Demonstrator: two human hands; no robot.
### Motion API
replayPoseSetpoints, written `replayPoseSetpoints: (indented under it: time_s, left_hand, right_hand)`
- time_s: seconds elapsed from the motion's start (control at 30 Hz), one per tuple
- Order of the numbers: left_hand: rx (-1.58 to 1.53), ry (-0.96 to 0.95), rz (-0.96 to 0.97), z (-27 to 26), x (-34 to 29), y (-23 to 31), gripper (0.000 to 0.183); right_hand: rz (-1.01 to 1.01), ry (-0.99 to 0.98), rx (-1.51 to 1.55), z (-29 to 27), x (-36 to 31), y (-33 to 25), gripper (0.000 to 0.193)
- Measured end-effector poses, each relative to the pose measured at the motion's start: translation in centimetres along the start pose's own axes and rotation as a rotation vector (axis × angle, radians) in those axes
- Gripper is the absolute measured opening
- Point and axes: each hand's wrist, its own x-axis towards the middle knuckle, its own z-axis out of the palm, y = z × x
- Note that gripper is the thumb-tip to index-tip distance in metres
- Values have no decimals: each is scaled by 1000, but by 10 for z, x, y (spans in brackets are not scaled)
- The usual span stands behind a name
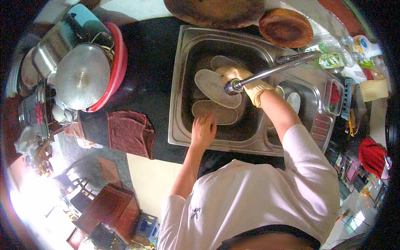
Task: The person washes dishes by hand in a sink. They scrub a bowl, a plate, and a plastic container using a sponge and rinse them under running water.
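Apparently stood midway, with three pale sole-shaped pieces (210,83) in the large sink basin (253,130), upper centre of the frame, without any lifted clear. Could not tell finished from unfinished. Rested left hand (203,131), fingers side by side, at the lowest piece's near edge. Held gloved right hand (230,73) by the upper ones, partly behind the spray head (233,86). Could not tell pinching from touching for either.

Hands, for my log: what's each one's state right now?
Left hand: fingers at the near sole; grip unclear.
Right hand: gloved, partly behind the tap; grip unclear.
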Motion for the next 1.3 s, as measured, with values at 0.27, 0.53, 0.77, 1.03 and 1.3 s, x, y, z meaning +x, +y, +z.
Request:
replayPoseSetpoints:
  time_s: [0.27, 0.53, 0.77, 1.03, 1.3]
  left_hand:
    - [-53, 16, -189, -11, -28, 0, 27]
    - [56, 50, -136, 5, -27, 0, 24]
    - [120, 120, -124, 13, -30, -5, 17]
    - [180, 251, -77, 18, -31, -4, 14]
    - [213, 243, -109, 22, -30, -4, 20]
  right_hand:
    - [-14, 52, -163, 14, 6, -13, 21]
    - [-95, 213, -271, 21, -19, -24, 25]
    - [-288, 504, -517, 51, -81, -55, 28]
    - [-166, 1025, -351, 56, -195, -80, 24]
    - [484, 1122, -519, -29, -252, 69, 35]
